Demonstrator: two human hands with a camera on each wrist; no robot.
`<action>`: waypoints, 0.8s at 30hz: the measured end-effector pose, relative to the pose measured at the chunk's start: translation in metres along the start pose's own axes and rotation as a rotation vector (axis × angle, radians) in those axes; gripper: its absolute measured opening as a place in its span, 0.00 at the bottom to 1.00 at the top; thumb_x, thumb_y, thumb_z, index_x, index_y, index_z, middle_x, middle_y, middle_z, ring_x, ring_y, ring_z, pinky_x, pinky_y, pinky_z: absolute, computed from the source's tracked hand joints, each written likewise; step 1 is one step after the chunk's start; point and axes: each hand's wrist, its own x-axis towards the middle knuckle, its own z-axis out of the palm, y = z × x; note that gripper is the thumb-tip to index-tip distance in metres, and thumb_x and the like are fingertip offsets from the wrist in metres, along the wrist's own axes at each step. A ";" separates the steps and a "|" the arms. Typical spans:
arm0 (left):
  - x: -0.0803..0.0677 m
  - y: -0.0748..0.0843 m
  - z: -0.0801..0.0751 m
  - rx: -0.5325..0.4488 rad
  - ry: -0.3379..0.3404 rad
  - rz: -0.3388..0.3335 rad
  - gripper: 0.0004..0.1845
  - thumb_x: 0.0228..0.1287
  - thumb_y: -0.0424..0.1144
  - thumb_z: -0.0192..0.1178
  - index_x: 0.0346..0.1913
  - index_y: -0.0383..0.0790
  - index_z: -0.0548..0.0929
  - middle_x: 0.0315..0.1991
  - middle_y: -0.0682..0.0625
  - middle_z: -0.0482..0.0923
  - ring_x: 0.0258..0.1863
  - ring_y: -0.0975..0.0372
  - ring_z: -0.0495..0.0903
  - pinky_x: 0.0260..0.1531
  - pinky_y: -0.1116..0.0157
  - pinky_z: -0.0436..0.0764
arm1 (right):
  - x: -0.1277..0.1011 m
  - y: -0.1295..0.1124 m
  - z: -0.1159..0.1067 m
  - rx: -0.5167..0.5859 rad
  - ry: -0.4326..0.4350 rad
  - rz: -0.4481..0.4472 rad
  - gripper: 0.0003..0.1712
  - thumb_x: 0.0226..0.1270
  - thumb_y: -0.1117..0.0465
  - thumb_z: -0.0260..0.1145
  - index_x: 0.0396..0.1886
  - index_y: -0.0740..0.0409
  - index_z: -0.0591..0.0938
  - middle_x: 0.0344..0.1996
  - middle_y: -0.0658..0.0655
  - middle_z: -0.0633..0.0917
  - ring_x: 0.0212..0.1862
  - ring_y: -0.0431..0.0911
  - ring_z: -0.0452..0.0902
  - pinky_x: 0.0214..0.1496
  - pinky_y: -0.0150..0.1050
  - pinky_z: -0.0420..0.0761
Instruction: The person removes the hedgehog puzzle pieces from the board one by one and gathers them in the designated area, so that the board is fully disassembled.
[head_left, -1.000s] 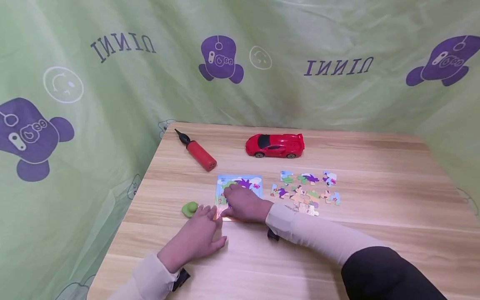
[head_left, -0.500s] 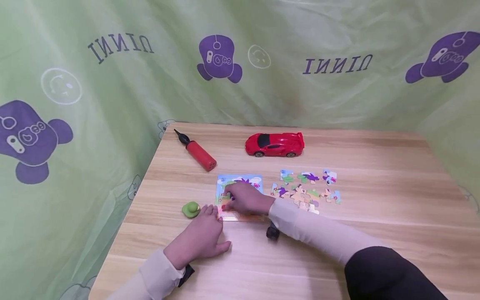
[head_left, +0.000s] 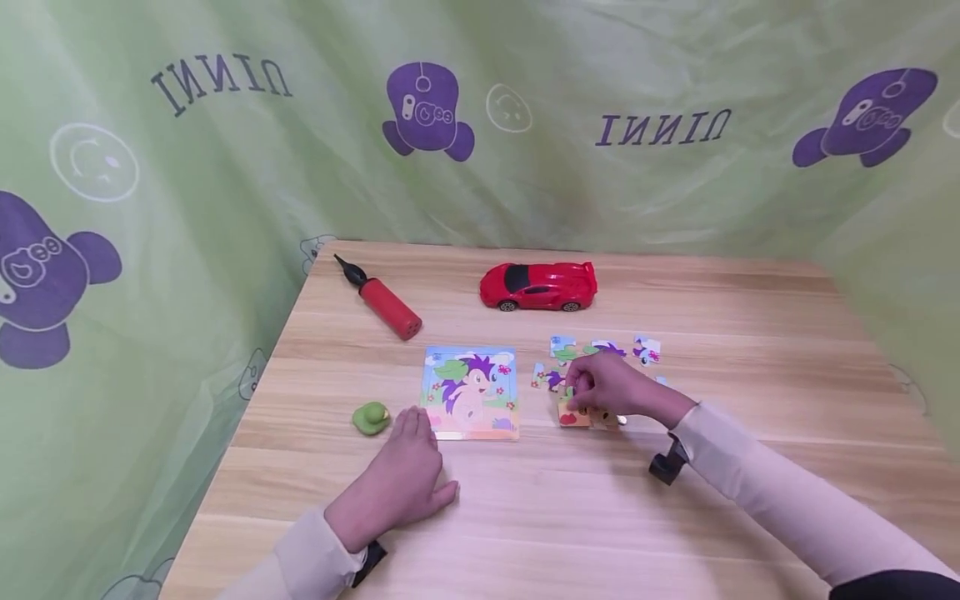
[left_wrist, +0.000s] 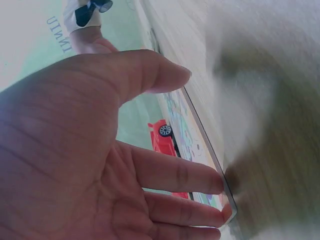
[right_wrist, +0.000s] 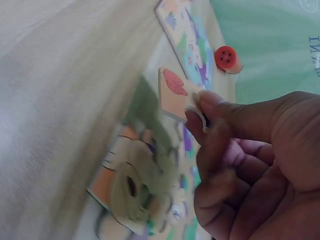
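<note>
A picture puzzle board (head_left: 469,392) with a purple-maned animal lies on the wooden table (head_left: 750,350). My left hand (head_left: 420,454) lies flat beside it, straight fingertips touching the board's near left corner; the left wrist view shows those fingers (left_wrist: 200,182) against the board's edge (left_wrist: 207,150). My right hand (head_left: 583,393) is over the loose puzzle pieces (head_left: 600,348) to the right of the board. It pinches an orange piece with a red mark (head_left: 573,414), which the right wrist view shows lifted between thumb and fingertips (right_wrist: 200,107) as the same piece (right_wrist: 175,92).
A red toy car (head_left: 538,286) and a red hand pump (head_left: 378,298) lie at the back of the table. A small green toy (head_left: 371,417) sits left of the board. Green printed cloth (head_left: 187,208) walls the table on three sides.
My right hand left the puzzle board, moved right to the loose pieces and took hold of an orange piece. The left hand stayed at the board's corner.
</note>
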 end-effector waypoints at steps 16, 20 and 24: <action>0.007 0.009 0.011 0.041 0.020 0.055 0.31 0.64 0.58 0.58 0.16 0.35 0.82 0.63 0.22 0.72 0.64 0.35 0.75 0.64 0.49 0.77 | 0.014 -0.002 0.011 -0.121 0.012 0.037 0.11 0.55 0.58 0.78 0.27 0.52 0.81 0.20 0.51 0.78 0.27 0.43 0.71 0.32 0.36 0.71; 0.008 0.014 0.011 0.060 0.033 0.031 0.32 0.63 0.60 0.59 0.14 0.36 0.81 0.62 0.22 0.73 0.62 0.35 0.76 0.62 0.50 0.79 | 0.016 0.001 0.012 -0.108 0.013 0.025 0.11 0.55 0.58 0.78 0.30 0.54 0.82 0.20 0.51 0.78 0.27 0.42 0.71 0.32 0.35 0.71; 0.008 0.017 0.013 0.073 0.018 0.015 0.33 0.63 0.62 0.58 0.14 0.35 0.82 0.62 0.22 0.73 0.61 0.35 0.76 0.60 0.51 0.80 | 0.013 -0.002 0.017 -0.174 0.052 0.052 0.15 0.54 0.55 0.79 0.29 0.53 0.80 0.21 0.50 0.78 0.27 0.43 0.70 0.30 0.35 0.70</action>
